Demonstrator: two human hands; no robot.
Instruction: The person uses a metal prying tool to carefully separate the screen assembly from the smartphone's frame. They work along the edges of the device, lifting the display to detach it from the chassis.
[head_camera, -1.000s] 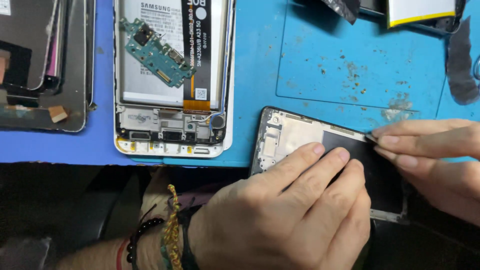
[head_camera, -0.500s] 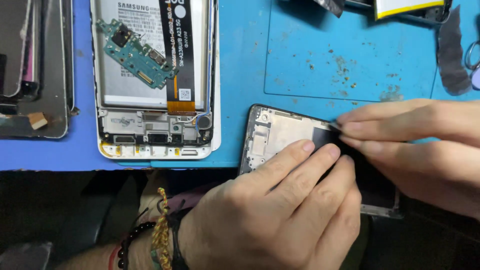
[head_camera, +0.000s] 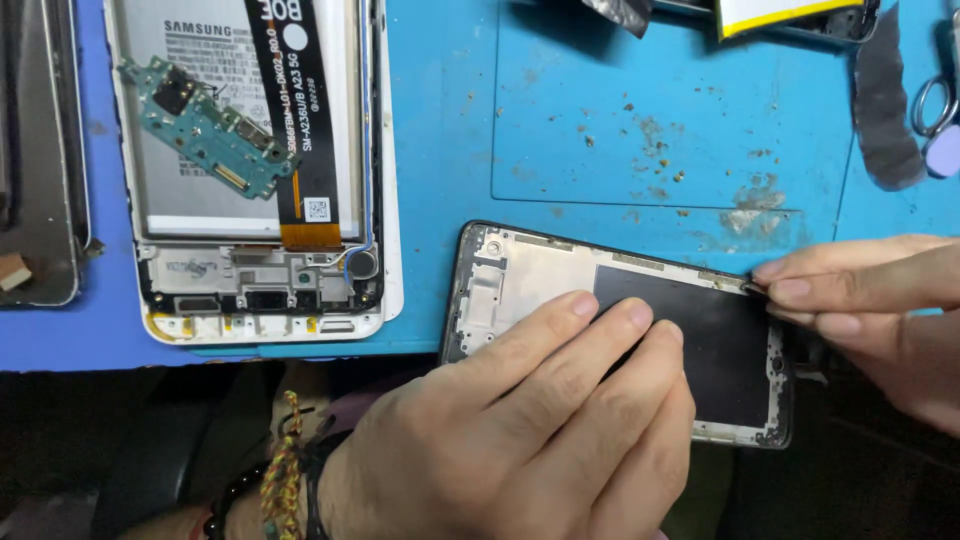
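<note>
Fingers of the left hand (head_camera: 520, 430) lie flat and pressed on a dark-rimmed phone frame (head_camera: 530, 275) that sits at the near edge of the blue worktop mat (head_camera: 640, 120), partly hanging past the edge toward the person. The frame shows a pale metal inner plate with a black rectangular patch (head_camera: 720, 340) across its right half, and the left fingertips rest on that patch's left border. The right hand (head_camera: 880, 310) comes in from the right, thumb and fingers pinched narrow on a thin dark sliver at the frame's far right corner; what the sliver is cannot be told. To the far left lies an opened white phone (head_camera: 250, 170), its grey battery bearing printed lettering, crossed by a black flex strip (head_camera: 295, 110) with white print, a small square code label and an orange end; a small teal circuit board (head_camera: 205, 130) lies loose on the battery. A yellow-edged white pack (head_camera: 780, 12) sits at the far right, scissors (head_camera: 935, 105) beside it.
</note>
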